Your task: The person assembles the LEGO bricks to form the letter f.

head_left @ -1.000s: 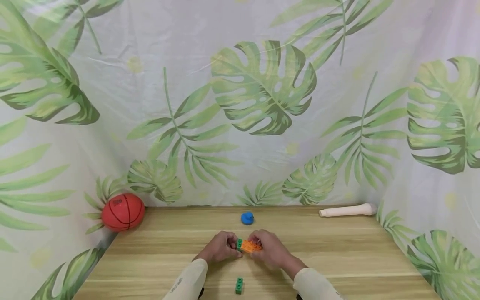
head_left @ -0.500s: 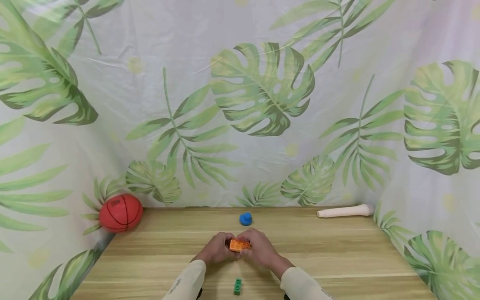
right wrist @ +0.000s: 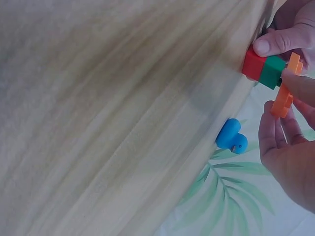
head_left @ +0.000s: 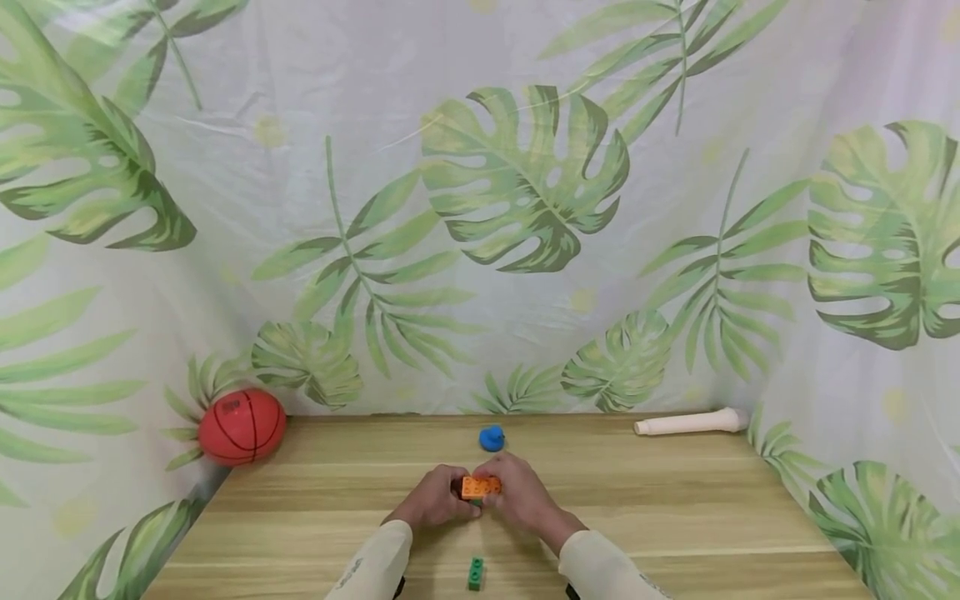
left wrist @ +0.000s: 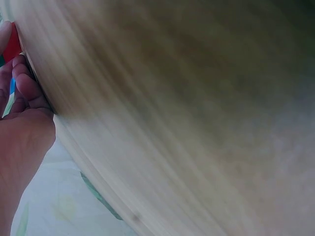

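Near the middle of the table, my left hand [head_left: 433, 497] grips a stack made of a red brick [right wrist: 254, 64] and a green brick [right wrist: 272, 72]. Its thumb lies on the red brick in the right wrist view. My right hand [head_left: 523, 498] pinches an orange toy brick [head_left: 480, 487], a thin studded piece, which sits over the green end of the stack. Whether the orange brick is fully pressed on cannot be told. In the left wrist view, the left hand [left wrist: 24, 108] shows only at the edge, with a bit of the red brick [left wrist: 14, 45] beyond.
A loose green brick [head_left: 476, 573] lies near the front of the wooden table [head_left: 315, 500]. Behind the hands sits a blue toy duck [head_left: 492, 438]. A red ball [head_left: 242, 426] is at the back left, a pale toy microphone [head_left: 690, 422] at the back right.
The right hand has brought the orange brick leftward over the green brick, whose studs it now covers. The left hand has stayed nearly in place. The loose green brick has not been touched.
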A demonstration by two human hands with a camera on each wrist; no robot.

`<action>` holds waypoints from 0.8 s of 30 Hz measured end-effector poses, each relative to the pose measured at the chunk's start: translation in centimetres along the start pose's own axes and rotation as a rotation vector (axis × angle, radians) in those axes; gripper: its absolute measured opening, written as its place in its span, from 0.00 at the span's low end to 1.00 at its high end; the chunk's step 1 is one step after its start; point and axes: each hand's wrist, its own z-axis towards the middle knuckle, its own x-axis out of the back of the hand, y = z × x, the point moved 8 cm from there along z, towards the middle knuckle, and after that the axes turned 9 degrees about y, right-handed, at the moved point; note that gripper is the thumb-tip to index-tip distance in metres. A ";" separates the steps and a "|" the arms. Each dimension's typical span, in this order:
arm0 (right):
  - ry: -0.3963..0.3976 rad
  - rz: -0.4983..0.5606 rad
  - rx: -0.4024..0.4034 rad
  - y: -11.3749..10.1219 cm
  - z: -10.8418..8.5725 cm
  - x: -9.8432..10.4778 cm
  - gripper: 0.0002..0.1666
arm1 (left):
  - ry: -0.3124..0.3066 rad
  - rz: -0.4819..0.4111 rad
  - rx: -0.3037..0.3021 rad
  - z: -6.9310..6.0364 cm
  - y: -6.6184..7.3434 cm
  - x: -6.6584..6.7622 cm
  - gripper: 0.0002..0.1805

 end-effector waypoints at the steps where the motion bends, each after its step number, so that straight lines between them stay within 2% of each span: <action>1: 0.001 0.002 -0.006 0.1 0.0 0.0 0.18 | -0.001 -0.002 0.005 0.0 0.0 0.0 0.12; 7: -0.003 0.007 -0.026 0.7 0.2 0.1 0.18 | 0.000 -0.004 -0.008 -0.1 0.2 -0.1 0.12; 15: -0.065 -0.031 0.029 -0.2 0.9 0.2 0.18 | 0.005 0.000 -0.025 -0.3 0.3 -0.1 0.11; 20: -0.101 -0.050 0.073 -0.8 1.0 0.2 0.18 | 0.004 -0.003 -0.014 -0.3 0.1 -0.1 0.11; 24: -0.099 -0.039 0.058 -0.5 1.2 0.1 0.18 | 0.011 -0.009 -0.014 -0.2 0.3 0.0 0.12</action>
